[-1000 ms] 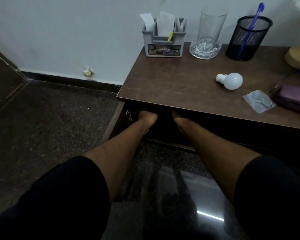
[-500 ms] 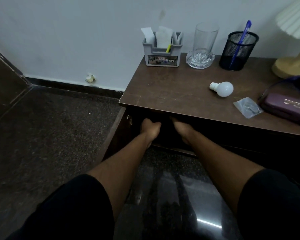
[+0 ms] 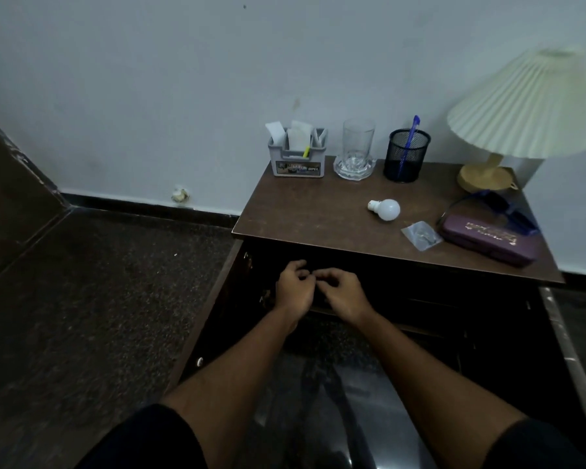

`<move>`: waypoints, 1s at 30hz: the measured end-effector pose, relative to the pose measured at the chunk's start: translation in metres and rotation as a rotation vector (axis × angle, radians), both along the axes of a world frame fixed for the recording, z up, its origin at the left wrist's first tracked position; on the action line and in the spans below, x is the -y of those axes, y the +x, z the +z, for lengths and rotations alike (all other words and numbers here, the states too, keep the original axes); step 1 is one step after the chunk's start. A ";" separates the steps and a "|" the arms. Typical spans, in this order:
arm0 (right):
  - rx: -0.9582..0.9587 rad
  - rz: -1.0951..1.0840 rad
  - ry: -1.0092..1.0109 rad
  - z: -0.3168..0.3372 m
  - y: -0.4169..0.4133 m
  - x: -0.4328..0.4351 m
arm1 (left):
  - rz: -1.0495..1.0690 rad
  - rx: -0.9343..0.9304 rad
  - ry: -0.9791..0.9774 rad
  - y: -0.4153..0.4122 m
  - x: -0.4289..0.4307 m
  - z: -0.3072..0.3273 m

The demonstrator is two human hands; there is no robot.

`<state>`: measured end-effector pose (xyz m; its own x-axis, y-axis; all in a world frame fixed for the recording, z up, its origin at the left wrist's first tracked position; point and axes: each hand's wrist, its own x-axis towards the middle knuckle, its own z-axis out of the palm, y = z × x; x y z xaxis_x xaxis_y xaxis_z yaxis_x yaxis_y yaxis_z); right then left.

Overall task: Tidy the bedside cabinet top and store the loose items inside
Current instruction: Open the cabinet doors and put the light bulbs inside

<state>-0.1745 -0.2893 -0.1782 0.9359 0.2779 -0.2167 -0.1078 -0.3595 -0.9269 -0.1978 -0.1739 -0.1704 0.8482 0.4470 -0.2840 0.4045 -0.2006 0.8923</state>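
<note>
Curled-up left hand [image 3: 295, 290] and right hand [image 3: 343, 293], nearly touching, down at the dark cabinet opening [image 3: 420, 292]; too murky to tell if gripping anything. Loose on the scuffed brown cabinet top [image 3: 301, 211]: round white bulb [image 3: 388, 209], crinkly clear pouch [image 3: 421, 235], oblong purple case [image 3: 487, 239].

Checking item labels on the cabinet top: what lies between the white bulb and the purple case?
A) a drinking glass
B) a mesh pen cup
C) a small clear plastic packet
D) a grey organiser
C: the clear plastic packet lies flat on the cabinet top, with the white bulb on its left and the purple case on its right.
</note>
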 end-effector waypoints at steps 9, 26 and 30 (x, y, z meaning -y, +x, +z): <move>0.319 -0.331 -0.018 0.064 0.003 0.063 | -0.047 0.290 0.046 0.024 0.057 0.065; 0.475 -0.323 -0.485 0.085 0.099 0.087 | -0.286 0.128 0.114 0.133 0.082 0.070; 0.526 -0.301 -0.489 0.091 0.096 0.086 | -0.187 0.171 0.018 0.129 0.082 0.075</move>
<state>-0.0789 -0.3749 -0.0872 0.9695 -0.0172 0.2445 0.1445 -0.7656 -0.6269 -0.0693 -0.2560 -0.0951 0.9518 0.2814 -0.1223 0.2019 -0.2743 0.9402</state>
